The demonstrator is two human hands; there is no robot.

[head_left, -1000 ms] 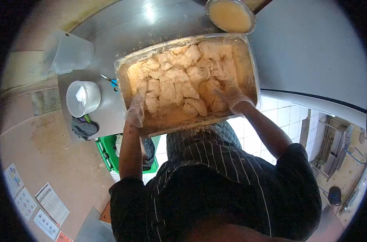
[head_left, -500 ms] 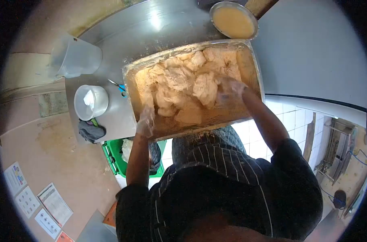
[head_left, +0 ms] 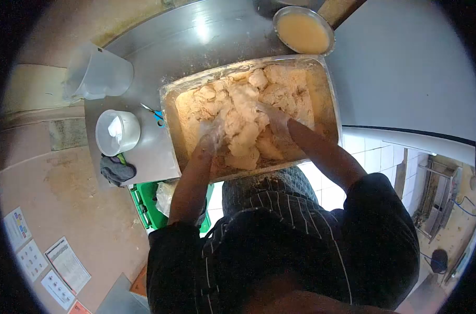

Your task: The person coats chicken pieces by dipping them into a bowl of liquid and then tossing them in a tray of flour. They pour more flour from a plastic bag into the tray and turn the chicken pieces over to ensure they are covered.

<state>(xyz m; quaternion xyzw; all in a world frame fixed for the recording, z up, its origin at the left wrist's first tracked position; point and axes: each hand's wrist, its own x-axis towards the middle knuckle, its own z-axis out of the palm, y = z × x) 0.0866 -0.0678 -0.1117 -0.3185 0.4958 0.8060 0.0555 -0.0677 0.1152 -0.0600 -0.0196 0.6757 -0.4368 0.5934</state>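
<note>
A large metal tray (head_left: 329, 99) holds orange-tan flour and many flour-coated pieces (head_left: 243, 118), heaped in its middle. My left hand (head_left: 213, 133), in a clear floury glove, touches the left side of the heap. My right hand (head_left: 275, 119), gloved the same way, is against the heap's right side. The fingers of both hands are blurred and partly buried among the pieces, so their grip cannot be made out.
A round bowl of pale orange liquid (head_left: 303, 32) stands behind the tray's right corner. Left of the tray are a clear container (head_left: 104, 73), a white tub (head_left: 128, 133), blue-handled scissors (head_left: 159, 118) and a grey cloth (head_left: 117, 170). A green bin (head_left: 154, 212) is below.
Both hands have moved inward from the sides of the tray toward its middle. The coated pieces between them are pushed together into a tighter heap.
</note>
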